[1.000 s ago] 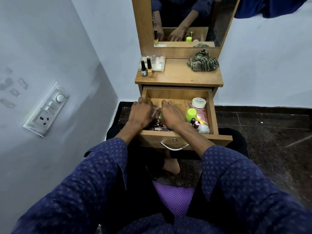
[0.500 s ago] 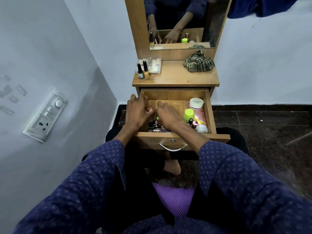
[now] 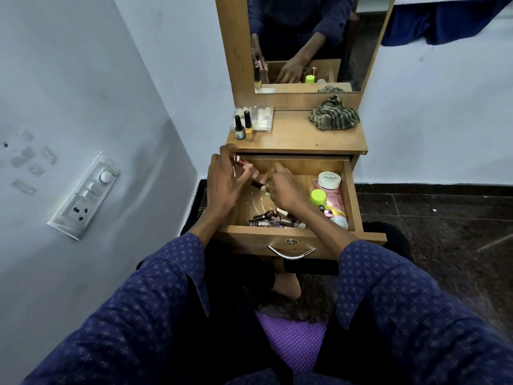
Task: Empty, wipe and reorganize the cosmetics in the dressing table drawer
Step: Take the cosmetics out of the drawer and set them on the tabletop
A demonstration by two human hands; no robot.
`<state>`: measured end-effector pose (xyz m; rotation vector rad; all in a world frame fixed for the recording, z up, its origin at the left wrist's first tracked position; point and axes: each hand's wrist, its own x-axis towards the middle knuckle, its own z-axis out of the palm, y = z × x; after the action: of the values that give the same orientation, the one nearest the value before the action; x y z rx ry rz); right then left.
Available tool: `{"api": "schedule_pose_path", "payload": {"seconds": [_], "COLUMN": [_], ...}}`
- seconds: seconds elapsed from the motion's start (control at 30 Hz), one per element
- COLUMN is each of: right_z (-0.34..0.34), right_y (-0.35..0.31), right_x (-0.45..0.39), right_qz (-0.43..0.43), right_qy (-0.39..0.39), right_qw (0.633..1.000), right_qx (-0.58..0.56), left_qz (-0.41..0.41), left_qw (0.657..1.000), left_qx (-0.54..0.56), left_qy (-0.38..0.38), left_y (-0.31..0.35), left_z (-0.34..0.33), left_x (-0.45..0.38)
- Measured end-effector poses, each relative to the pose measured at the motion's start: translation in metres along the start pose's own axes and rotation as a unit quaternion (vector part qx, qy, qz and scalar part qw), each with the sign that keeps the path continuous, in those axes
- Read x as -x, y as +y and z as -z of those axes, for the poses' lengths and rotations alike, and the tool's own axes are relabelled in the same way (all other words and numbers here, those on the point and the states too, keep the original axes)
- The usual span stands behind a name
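1. Your left hand has its grip curled round a pink bottle at the open drawer's 10 o'clock corner.
2. Your right hand pinches a small dark-capped bottle.
3. More bottles lie at the drawer's 6 o'clock.

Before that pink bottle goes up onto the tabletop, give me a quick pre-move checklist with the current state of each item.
1. Left hand has a firm hold on the pink bottle: ok, fingers curl round it above the drawer's left rear corner.
2. Bare landing spot on the tabletop: ok, open wood between the two nail polish bottles and the striped cloth.
3. Right hand free: cannot tell, its fingertips are on small items, blurred.
4. Drawer pulled out enough: ok.
5. Drawer emptied: not ok, the white-capped jar, green-capped bottle and a pile of small bottles remain.
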<state>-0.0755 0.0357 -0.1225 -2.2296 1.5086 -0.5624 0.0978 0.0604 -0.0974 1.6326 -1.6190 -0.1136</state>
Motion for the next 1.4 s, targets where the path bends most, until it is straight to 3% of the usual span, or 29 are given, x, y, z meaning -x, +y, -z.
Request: {"api": "schedule_pose_path", "payload": {"seconds": [0.17,0.4,0.6,0.97,1.4], "right_z": [0.028,0.056,0.049,0.046,0.045], "right_y": [-0.013,-0.02,-0.02,-0.014,-0.011], "right_x": [-0.033,-0.085,-0.113,-0.124,-0.065], "right_qz": [-0.046,-0.043,-0.092,-0.055,-0.028], "right_qy": [0.091,0.199,0.199,0.175,0.178], "right_qw": [0.97,0.954,0.954,0.967,0.966], "right_qx": [-0.223,-0.22,-0.204,-0.175,-0.187], "left_qz": [-0.005,0.009,0.01,-0.007,0.059], "left_qw": [0.998,0.996,0.998,0.995,0.995], "left_qx": [0.034,0.03,0.03,0.05,0.067], "left_qy": [0.056,0.08,0.06,0.085,0.049], "left_y": [0.006,0.0,-0.005,-0.002,0.0], "left_z": [0.017,0.025,0.012,0.0,-0.007], "left_x": [-0.033,-0.078,-0.092,-0.094,-0.055]}}
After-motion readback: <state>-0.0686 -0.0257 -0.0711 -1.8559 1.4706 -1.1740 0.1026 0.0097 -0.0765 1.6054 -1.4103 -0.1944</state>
